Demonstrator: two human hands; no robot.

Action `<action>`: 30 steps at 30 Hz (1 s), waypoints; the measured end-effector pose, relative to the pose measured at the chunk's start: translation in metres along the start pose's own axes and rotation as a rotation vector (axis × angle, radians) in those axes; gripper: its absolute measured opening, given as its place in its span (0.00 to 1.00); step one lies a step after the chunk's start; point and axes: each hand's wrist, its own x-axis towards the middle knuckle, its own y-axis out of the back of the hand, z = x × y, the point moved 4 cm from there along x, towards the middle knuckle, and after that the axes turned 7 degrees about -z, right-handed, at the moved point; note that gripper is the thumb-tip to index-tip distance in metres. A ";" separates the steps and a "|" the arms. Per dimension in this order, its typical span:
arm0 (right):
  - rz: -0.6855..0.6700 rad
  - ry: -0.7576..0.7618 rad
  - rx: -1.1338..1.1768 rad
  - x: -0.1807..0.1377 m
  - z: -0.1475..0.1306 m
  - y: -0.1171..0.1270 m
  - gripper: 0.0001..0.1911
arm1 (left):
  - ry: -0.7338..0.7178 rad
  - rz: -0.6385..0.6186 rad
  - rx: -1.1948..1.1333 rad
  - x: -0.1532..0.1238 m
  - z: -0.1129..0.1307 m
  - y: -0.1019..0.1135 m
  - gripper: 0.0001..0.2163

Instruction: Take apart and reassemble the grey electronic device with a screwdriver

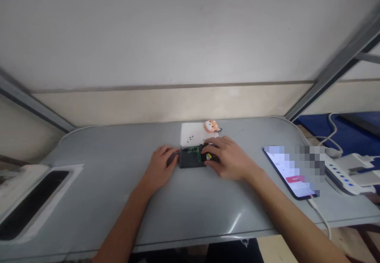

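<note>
A small dark box (190, 160) with a green circuit board showing in its open top lies in the middle of the grey table (184, 203). My left hand (160, 167) rests flat against the box's left end, fingers spread, next to a dark grey piece. My right hand (228, 157) is curled over the box's right end, its fingers closed round a small black and yellow object I cannot make out. Just behind the box lies a white sheet (192, 136) with several tiny dark screws on it.
An orange animal-shaped keyring (211, 126) sits at the sheet's far corner. A phone (292, 170) with a lit screen and plugged cable lies at the right, beside a white power strip (344, 172). A white unit with a dark slot (32, 199) stands at the left. A wall rises behind.
</note>
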 end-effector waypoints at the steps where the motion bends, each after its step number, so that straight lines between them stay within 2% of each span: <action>1: -0.005 0.007 0.008 0.004 0.002 -0.003 0.12 | -0.001 -0.001 -0.003 0.000 0.000 0.000 0.12; 7: 0.055 0.030 0.075 0.003 0.002 -0.024 0.12 | 0.013 -0.044 -0.014 -0.001 0.002 0.003 0.12; 13: 0.116 0.007 0.122 0.003 0.008 -0.025 0.13 | 0.015 -0.037 -0.018 -0.002 0.004 0.005 0.13; 21: 0.119 -0.018 0.172 0.002 0.015 -0.029 0.13 | -0.003 -0.070 0.012 -0.003 0.003 0.002 0.14; 30: 0.010 0.005 0.092 0.002 0.010 -0.030 0.13 | -0.011 -0.077 0.012 -0.002 0.003 0.001 0.12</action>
